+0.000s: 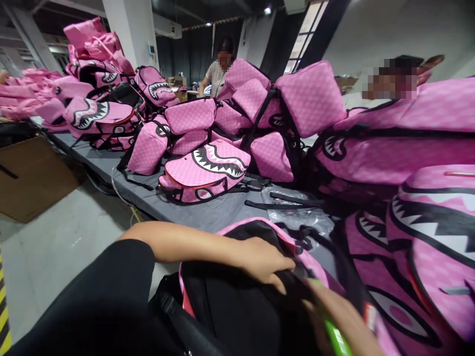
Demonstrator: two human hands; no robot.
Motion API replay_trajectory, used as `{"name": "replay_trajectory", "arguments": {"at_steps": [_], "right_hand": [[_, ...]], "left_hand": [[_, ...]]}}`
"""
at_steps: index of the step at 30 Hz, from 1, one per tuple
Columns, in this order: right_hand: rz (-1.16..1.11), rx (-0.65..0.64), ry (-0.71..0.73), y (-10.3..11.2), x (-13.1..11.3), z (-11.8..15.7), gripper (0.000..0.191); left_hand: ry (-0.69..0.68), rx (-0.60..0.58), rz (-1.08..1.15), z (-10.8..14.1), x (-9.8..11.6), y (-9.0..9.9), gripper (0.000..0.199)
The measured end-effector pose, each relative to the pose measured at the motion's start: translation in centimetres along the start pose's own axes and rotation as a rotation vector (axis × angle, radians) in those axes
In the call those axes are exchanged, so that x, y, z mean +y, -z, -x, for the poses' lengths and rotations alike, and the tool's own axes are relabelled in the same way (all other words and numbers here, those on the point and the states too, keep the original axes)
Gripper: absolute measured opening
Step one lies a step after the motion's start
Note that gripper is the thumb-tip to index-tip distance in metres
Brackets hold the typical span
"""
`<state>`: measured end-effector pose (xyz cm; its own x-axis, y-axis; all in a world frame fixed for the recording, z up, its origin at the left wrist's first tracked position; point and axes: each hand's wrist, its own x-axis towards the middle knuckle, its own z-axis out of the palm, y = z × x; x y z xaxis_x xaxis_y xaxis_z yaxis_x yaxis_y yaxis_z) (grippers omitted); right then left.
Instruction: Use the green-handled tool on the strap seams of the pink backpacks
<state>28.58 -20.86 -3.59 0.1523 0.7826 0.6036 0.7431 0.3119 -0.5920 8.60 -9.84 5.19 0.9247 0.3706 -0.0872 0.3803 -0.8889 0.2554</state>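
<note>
In front of me a pink backpack [256,221] lies unzipped, its black lining [237,301] facing up. My left hand [265,262] reaches across into its mouth, fingers apart and touching the lining near the far right rim. Close by on the right, my right hand [345,316] is smeared by motion, its fingertips at the same side of the bag. A bright green object [337,338] lies along that palm, seemingly gripped; its kind is too blurred to make out. A black strap [185,321] hangs over the near side of the backpack.
Pink shark-mouth backpacks [218,163] crowd the grey-covered table [178,205], with more piled high [426,113] at right. Clear plastic wrap [297,212] lies beyond my bag. A cardboard box [37,173] stands on the floor at left. One person [217,74] is behind the table, another [397,79] at right.
</note>
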Motion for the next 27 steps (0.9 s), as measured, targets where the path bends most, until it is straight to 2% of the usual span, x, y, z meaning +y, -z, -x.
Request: {"name": "replay_trajectory", "arguments": {"at_steps": [2, 4, 6, 8, 10, 13, 14, 17, 20, 23, 27], "right_hand": [[0.013, -0.066, 0.274, -1.2, 1.5, 0.9, 0.031], [0.037, -0.009, 0.415, -2.1, 2.4, 1.1, 0.036], [0.037, 0.069, 0.477, -2.9, 2.5, 0.5, 0.04], [0.024, 0.086, 0.528, -4.0, 1.9, -0.6, 0.041], [0.014, 0.132, 0.529, -5.1, 1.0, -1.6, 0.041], [-0.028, 0.185, 0.524, -6.2, 0.0, -1.7, 0.042], [-0.05, 0.191, 0.525, -6.3, -0.3, -1.4, 0.042], [-0.121, 0.168, 0.457, -5.8, -1.2, 0.4, 0.043], [-0.171, 0.053, 0.375, -4.7, -2.3, 2.2, 0.045], [-0.189, -0.026, 0.373, -4.0, -2.4, 2.9, 0.048], [-0.287, -0.022, 0.312, -4.1, -1.2, 2.6, 0.042]], "left_hand": [[-0.046, 0.104, -0.205, -0.9, -0.8, -2.9, 0.031], [-0.124, 0.187, -0.324, -0.9, -1.0, -4.1, 0.023], [-0.197, 0.227, -0.357, -0.2, -1.1, -3.7, 0.03], [-0.215, 0.246, -0.356, 0.9, -1.3, -2.5, 0.037], [-0.184, 0.284, -0.331, 1.9, -1.8, -1.2, 0.04], [0.01, 0.39, -0.284, 2.2, -2.6, 0.1, 0.038], [0.08, 0.387, -0.267, 1.9, -2.8, 0.3, 0.046], [0.206, 0.216, -0.255, 0.1, -3.2, 0.3, 0.087], [0.268, 0.06, -0.333, -1.6, -3.3, 0.0, 0.094], [0.232, 0.062, -0.402, -1.9, -3.1, -0.7, 0.094], [0.069, 0.127, -0.454, -1.6, -2.2, -2.0, 0.118]]}}
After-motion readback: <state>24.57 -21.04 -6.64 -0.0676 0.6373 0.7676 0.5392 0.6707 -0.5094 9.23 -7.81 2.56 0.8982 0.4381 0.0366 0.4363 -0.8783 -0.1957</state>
